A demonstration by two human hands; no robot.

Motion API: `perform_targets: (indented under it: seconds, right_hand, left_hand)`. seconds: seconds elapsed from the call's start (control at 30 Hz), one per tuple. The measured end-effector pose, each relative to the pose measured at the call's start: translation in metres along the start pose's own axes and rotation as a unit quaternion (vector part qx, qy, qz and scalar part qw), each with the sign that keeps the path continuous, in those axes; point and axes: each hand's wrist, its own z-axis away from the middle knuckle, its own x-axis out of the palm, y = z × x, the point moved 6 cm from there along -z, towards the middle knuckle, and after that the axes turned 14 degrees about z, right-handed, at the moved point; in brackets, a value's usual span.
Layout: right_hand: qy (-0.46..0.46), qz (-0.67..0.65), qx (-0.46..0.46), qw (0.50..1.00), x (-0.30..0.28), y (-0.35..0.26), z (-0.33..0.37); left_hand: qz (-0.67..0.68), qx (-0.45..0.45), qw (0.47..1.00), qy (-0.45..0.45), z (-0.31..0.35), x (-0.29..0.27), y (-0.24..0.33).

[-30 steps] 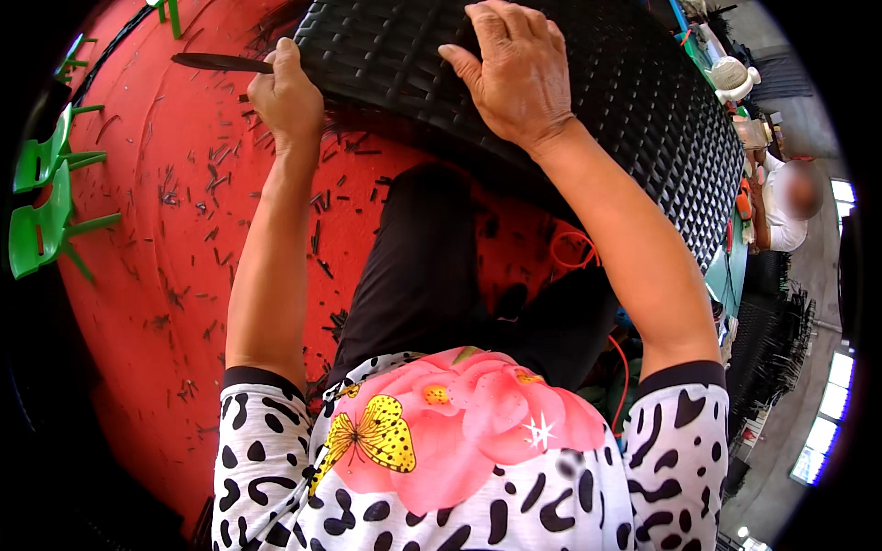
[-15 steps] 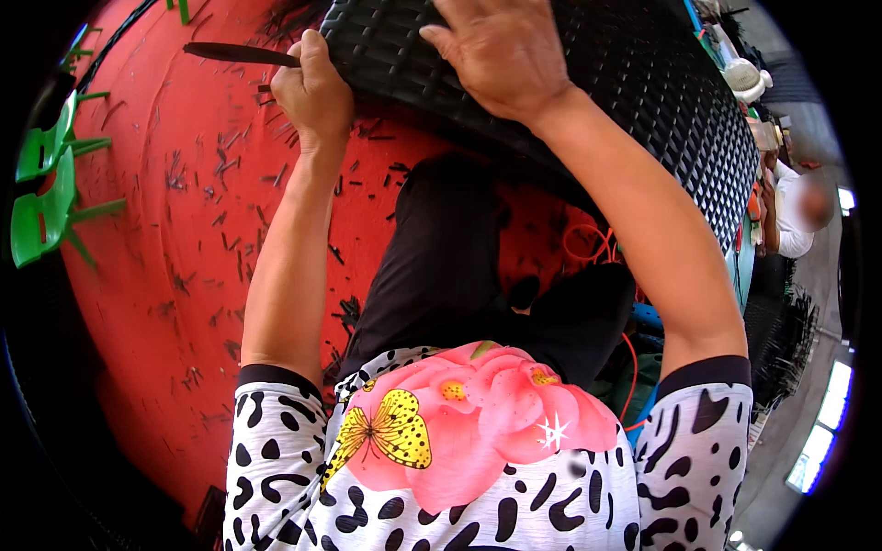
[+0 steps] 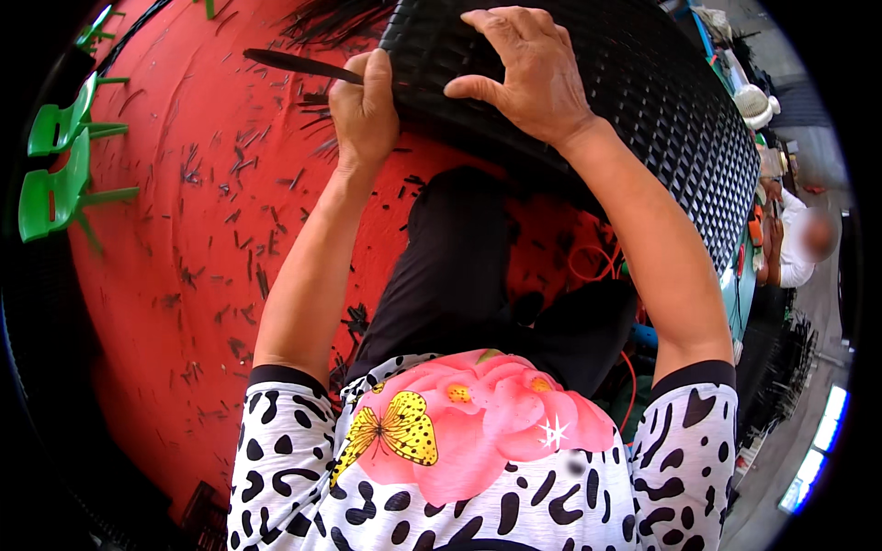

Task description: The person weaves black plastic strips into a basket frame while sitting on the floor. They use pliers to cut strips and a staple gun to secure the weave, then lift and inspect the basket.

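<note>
My left hand is closed at the left edge of a black woven panel, thumb pointing up. A dark flat strip with a narrow end sticks out leftward from its grip. My right hand is over the panel's near part, fingers apart and thumb stretched to the left, with nothing in it. Whether its fingertips touch the weave I cannot tell. The panel slants across the upper right, above my knees.
Black strip scraps litter the red floor. Green chairs stand at far left, and loose black strips lie beyond the panel. An orange-red cord loops under it. Another person sits at the right.
Both hands have shifted right and a little nearer, and the panel's left edge has moved right with them. My right hand's fingers and thumb are spread wider. The strip stays in my left hand.
</note>
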Motion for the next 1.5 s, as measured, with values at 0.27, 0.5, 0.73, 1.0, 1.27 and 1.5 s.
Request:
perform_targets:
  seconds: [0.27,0.5,0.73,1.0,1.27,1.5]
  right_hand:
    - [0.057,0.071,0.080,0.993,0.002,0.010,0.003]
    - [0.065,0.085,0.016,0.994,-0.004,0.026,0.028]
    - [0.120,0.103,0.207,0.965,0.003,0.081,0.038]
    - [0.105,0.214,0.491,0.838,-0.151,0.197,0.285]
    - [-0.012,-0.272,0.687,0.673,-0.148,0.239,0.439]
    - [0.014,-0.115,0.678,0.726,-0.141,0.242,0.424]
  left_hand:
    - [-0.020,0.002,0.999,0.031,-0.003,0.006,-0.001]
    - [-0.253,0.203,0.945,-0.034,-0.013,-0.003,-0.001]
    - [-0.061,-0.032,0.997,0.032,-0.029,0.006,-0.026]
    - [-0.122,-0.023,0.992,0.028,-0.036,-0.015,-0.035]
    - [-0.187,0.039,0.981,0.038,-0.053,-0.030,-0.041]
    - [-0.394,0.124,0.911,-0.017,-0.073,-0.059,-0.047]
